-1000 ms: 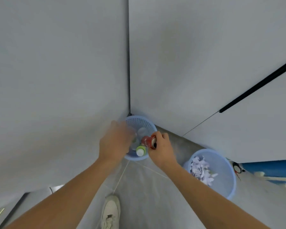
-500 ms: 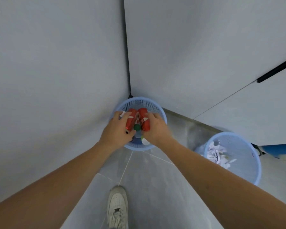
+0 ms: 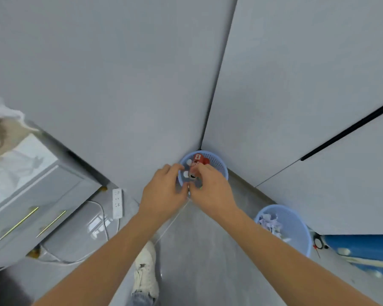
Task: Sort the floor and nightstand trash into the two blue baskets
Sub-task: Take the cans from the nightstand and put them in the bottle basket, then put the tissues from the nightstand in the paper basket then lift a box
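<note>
A blue basket (image 3: 222, 165) stands on the floor in the corner of the walls. Inside it lie two red cans (image 3: 197, 160) and some white-capped bottles (image 3: 188, 162). My left hand (image 3: 164, 193) hovers at the basket's near rim with its fingers apart and nothing in them. My right hand (image 3: 212, 191) is beside it, fingertips curled against the lower end of a red can; whether it grips the can is unclear. The second blue basket (image 3: 296, 228) stands to the right and holds torn paper scraps (image 3: 270, 224).
A grey nightstand (image 3: 31, 195) with gold handles is at the left, with a white power strip (image 3: 117, 203) and its cable on the floor beside it. My white shoe (image 3: 146, 268) is below the hands. A blue object (image 3: 363, 246) lies at the far right.
Both hands held red cans over the corner basket half a second ago; the cans now lie inside it. The hands have drawn back to the near rim. The view has swung, showing the nightstand.
</note>
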`<state>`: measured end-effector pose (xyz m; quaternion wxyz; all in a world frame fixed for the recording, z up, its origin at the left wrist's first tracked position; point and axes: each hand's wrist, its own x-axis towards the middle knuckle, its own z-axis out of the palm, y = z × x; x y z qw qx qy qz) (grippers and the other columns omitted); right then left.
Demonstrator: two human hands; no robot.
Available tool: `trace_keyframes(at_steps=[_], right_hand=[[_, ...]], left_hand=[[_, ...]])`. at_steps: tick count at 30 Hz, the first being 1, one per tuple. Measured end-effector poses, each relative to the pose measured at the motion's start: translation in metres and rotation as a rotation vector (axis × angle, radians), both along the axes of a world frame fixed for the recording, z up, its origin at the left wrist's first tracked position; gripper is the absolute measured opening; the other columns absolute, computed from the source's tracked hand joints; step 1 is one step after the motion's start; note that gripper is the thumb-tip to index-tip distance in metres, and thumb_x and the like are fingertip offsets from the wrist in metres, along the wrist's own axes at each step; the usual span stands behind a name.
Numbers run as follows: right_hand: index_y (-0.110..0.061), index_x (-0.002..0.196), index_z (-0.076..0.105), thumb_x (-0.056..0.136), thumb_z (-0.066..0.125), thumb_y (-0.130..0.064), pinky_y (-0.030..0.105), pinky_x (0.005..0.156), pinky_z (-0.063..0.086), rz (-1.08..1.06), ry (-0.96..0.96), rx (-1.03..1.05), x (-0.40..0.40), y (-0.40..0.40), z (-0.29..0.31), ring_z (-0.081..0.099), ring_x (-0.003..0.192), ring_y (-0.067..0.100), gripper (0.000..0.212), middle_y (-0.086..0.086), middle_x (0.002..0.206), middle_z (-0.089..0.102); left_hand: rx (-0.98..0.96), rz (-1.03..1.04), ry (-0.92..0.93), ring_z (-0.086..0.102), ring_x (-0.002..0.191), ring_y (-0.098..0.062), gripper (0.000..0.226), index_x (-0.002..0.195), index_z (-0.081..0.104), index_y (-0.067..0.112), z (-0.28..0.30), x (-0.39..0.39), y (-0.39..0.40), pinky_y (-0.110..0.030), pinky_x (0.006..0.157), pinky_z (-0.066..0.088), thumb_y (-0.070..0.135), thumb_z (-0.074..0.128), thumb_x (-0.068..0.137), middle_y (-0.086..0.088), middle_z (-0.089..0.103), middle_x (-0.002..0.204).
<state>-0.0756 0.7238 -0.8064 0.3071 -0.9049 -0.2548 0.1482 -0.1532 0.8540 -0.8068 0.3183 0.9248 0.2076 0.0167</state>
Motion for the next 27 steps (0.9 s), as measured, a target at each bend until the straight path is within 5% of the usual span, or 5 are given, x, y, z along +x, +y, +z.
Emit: trace_keyframes(at_steps=[7,12,21,27], right_hand=[[-0.031,0.111,0.058,0.087,0.051,-0.043,0.04,0.078,0.055,0.393,-0.176,0.041,-0.116,0.071,0.115,0.062,0.102,0.016,0.028,-0.01,0.105,0.062],[-0.033,0.109,0.057,0.09,0.049,-0.045,0.036,0.077,0.052,0.594,-0.2,0.029,-0.176,0.158,0.144,0.059,0.101,0.013,0.024,-0.013,0.104,0.061],[-0.029,0.125,0.055,0.092,0.062,-0.033,0.037,0.084,0.053,0.628,-0.046,-0.083,-0.199,0.332,0.067,0.059,0.109,0.016,0.034,-0.009,0.122,0.056],[-0.035,0.146,0.04,0.089,0.068,-0.041,0.043,0.092,0.053,0.579,-0.079,-0.207,-0.177,0.439,-0.006,0.035,0.133,0.029,0.063,0.001,0.144,0.035]], left_hand=[[0.247,0.284,-0.003,0.058,0.109,-0.016,0.044,0.129,0.054,0.033,0.127,-0.179,0.072,-0.038,0.082,0.052,0.052,0.054,0.089,0.01,0.06,0.114],[0.394,0.455,0.093,0.057,0.108,-0.021,0.045,0.126,0.055,0.03,0.168,-0.272,0.156,-0.038,0.08,0.049,0.055,0.046,0.09,0.006,0.059,0.112],[0.291,0.593,0.195,0.055,0.108,-0.021,0.042,0.129,0.053,0.03,0.086,-0.332,0.288,-0.037,0.08,0.05,0.048,0.05,0.092,0.006,0.058,0.112],[0.245,0.447,0.306,0.05,0.114,-0.026,0.05,0.136,0.045,0.024,0.023,-0.282,0.381,-0.041,0.085,0.053,0.042,0.051,0.09,-0.003,0.051,0.124]])
